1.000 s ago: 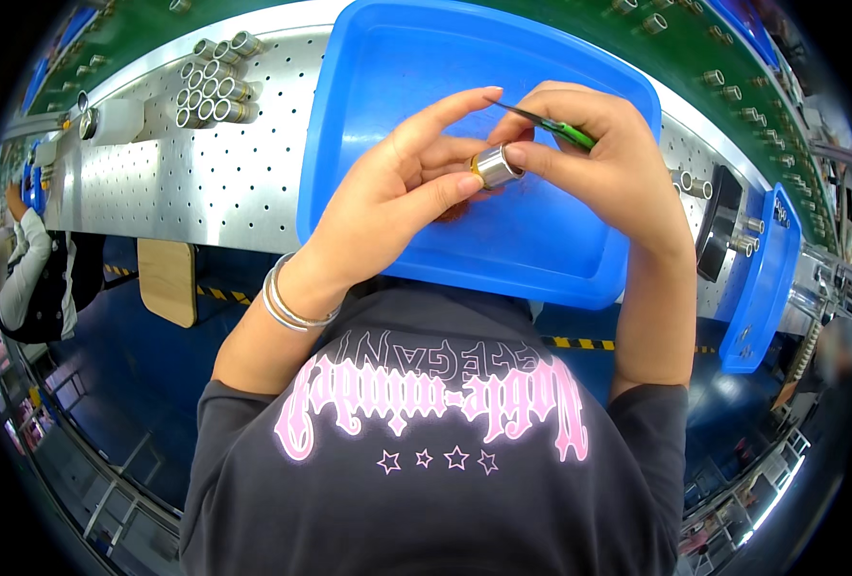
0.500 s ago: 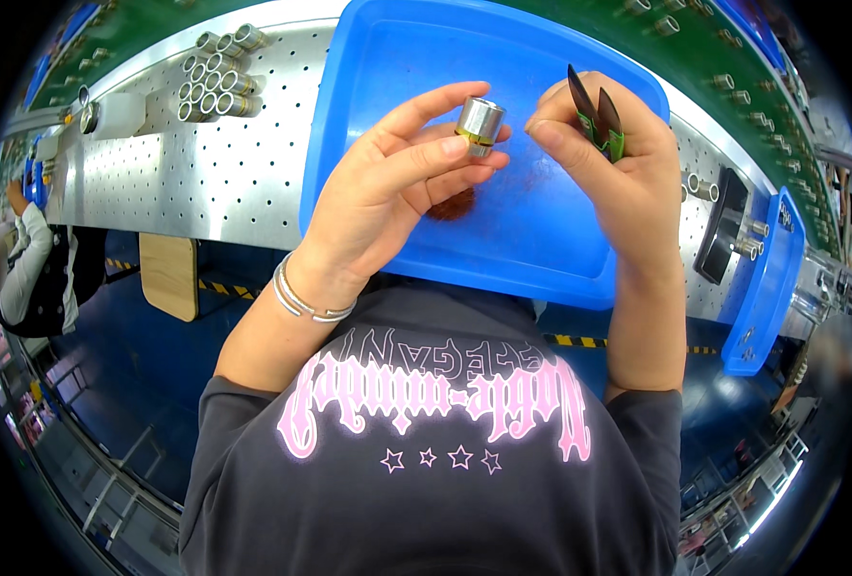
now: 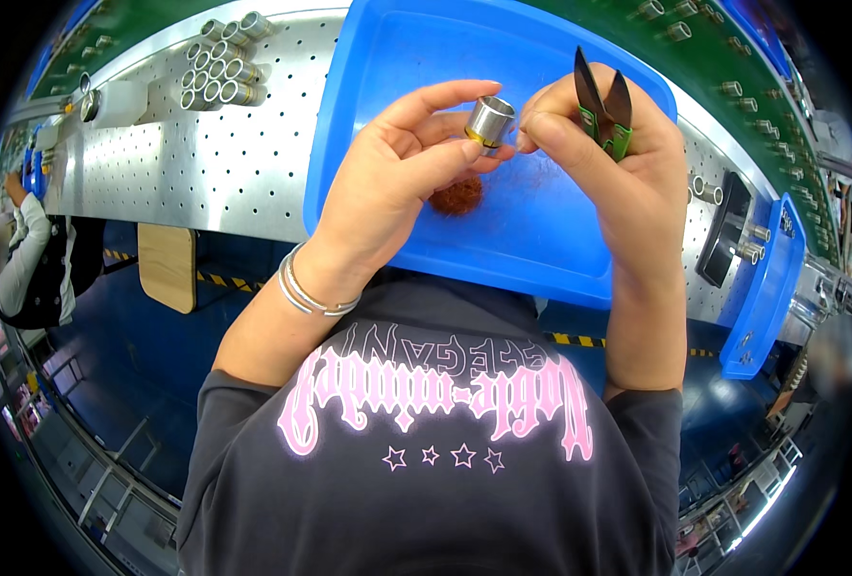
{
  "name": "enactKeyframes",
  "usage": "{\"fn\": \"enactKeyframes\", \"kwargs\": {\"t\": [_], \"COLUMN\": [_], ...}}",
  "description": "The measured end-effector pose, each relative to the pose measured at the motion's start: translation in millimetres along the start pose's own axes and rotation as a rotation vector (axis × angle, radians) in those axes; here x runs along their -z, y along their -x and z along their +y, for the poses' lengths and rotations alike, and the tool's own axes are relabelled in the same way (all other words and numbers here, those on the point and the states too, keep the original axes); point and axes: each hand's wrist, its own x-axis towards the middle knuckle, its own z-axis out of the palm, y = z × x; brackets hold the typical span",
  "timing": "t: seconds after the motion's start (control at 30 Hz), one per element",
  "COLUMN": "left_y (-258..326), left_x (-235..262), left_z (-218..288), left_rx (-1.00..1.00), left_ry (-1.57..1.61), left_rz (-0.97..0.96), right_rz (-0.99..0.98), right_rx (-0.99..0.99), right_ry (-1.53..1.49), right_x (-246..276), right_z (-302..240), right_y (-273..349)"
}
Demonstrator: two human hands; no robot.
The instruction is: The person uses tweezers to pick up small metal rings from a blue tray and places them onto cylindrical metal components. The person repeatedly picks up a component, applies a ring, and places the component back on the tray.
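Between the thumb and fingers of my left hand [image 3: 397,158] is a short silver metal sleeve [image 3: 491,119] with a yellow band near its lower end. Its open end tilts up toward the right. My right hand [image 3: 608,144] is closed round small snips [image 3: 602,117] with dark blades and green handles. Their blades point up and stand apart. The right thumb and forefinger pinch together just right of the sleeve; whether anything is between them cannot be made out. Below the left fingers, a reddish-brown clump of fine strands [image 3: 456,198] lies in a blue tray [image 3: 551,278].
Several metal sleeves [image 3: 219,65] are grouped on the perforated metal table [image 3: 282,154] at left. To the right are more sleeves [image 3: 754,252], a black flat object [image 3: 723,230] and a smaller blue tray [image 3: 767,293]. Another person's sleeve [image 3: 27,240] shows at far left.
The sleeve has tipped so that more of its open end shows. My right fingertips have come closer to it, and the snips have turned slightly, their blades looking wider apart.
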Motion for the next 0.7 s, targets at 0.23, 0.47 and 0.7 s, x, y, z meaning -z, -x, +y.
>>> {"fn": "enactKeyframes", "kwargs": {"t": [0.23, 0.47, 0.7], "left_y": [1.8, 2.0, 5.1], "left_x": [2.2, 1.6, 0.2], "left_z": [-2.4, -4.6, -3.4], "left_rx": [-0.037, -0.053, -0.031], "left_ry": [-0.143, -0.179, -0.184], "left_rz": [-0.024, -0.052, -0.059], "right_rz": [0.016, 0.182, 0.319], "right_rx": [-0.066, -0.239, -0.228], "right_ry": [-0.078, -0.268, -0.520], "right_x": [0.1, 4.2, 15.8], "right_z": [2.6, 22.1, 32.0], "right_y": [-5.7, -10.5, -13.4]}}
